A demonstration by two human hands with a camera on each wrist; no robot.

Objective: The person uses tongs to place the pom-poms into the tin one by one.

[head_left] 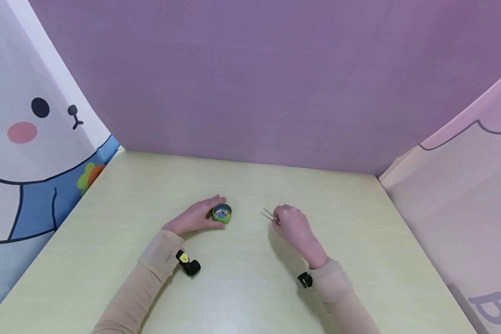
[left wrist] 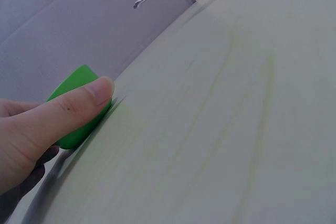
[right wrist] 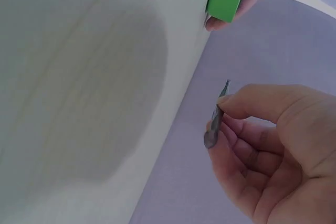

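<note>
My left hand holds a small round green container on the table, thumb on the near side and fingers round the far side. Inside it lie several small coloured pieces, too small to tell their kind. In the left wrist view the thumb presses against the green wall. To the right, my right hand pinches metal tweezers between thumb and fingers, above the table. Their two prongs point left toward the container and stand apart; nothing is visible between the tips.
Both hands work over a pale wood-look table. A purple backdrop rises at its far edge, with printed cloth panels at left and right. Black wrist devices sit on both sleeves.
</note>
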